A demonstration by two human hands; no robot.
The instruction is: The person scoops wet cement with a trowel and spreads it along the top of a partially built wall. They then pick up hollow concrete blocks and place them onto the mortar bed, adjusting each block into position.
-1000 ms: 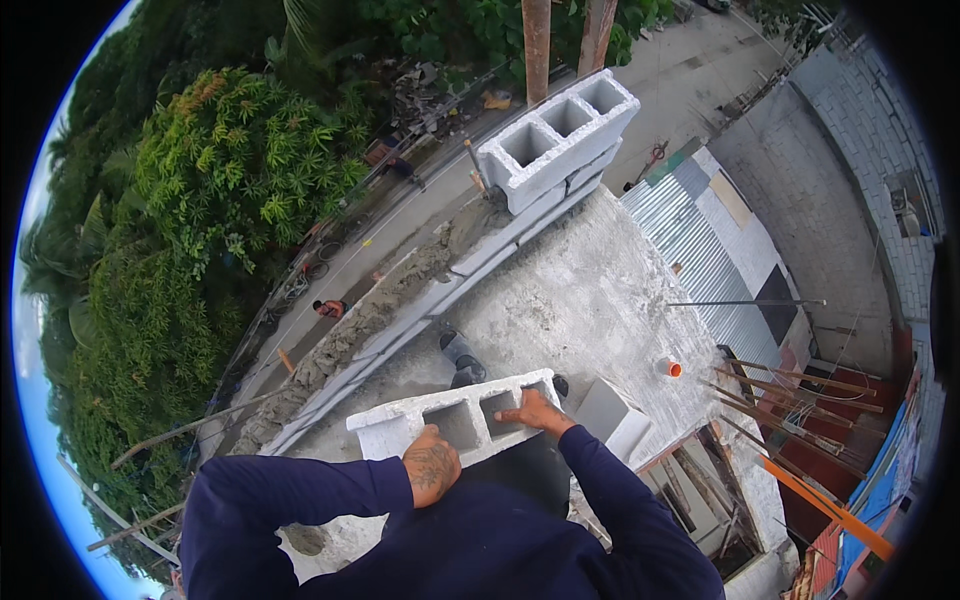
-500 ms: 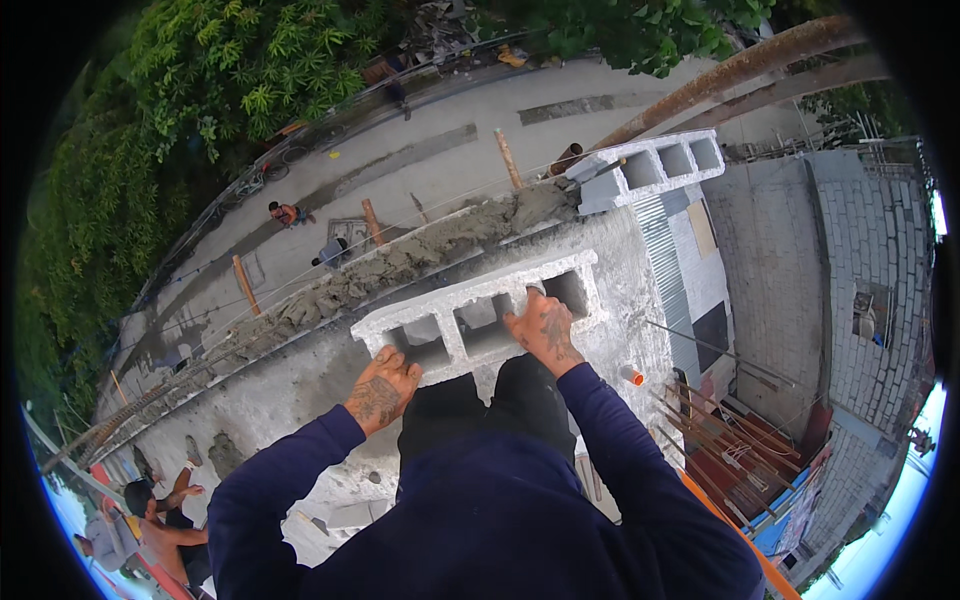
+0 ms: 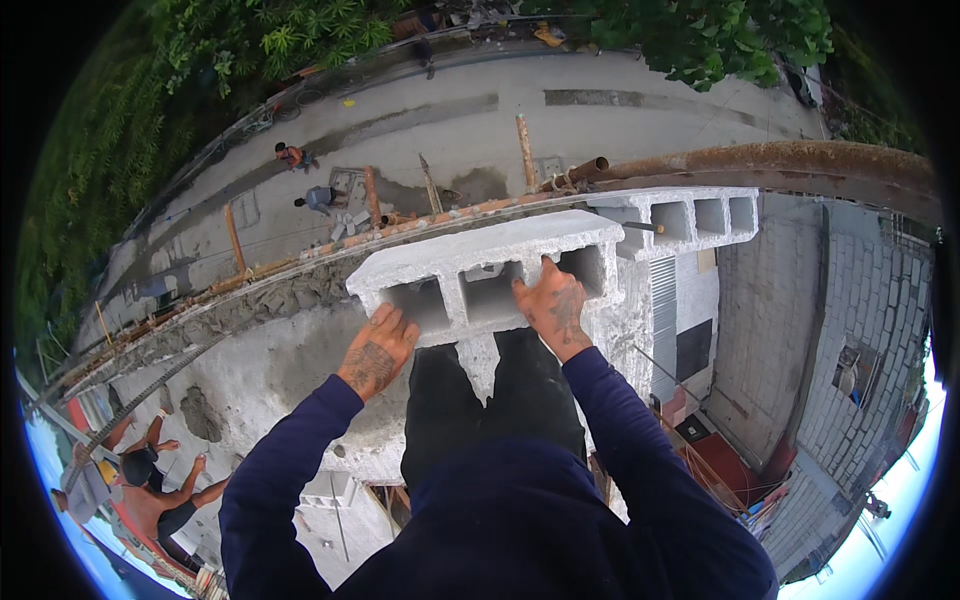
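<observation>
Head cam faces dn; rim prob. warped.

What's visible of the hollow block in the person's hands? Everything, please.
The hollow block is pale grey and rough, seemingly concrete: a long face with three openings below it, split by webs. The openings face the camera; its left end sits lower in the picture. The left hand grips its lower left edge, by the left opening; the right hand grips the web between the middle and right openings. Whether it touches the mortar bed beyond is unclear.
</observation>
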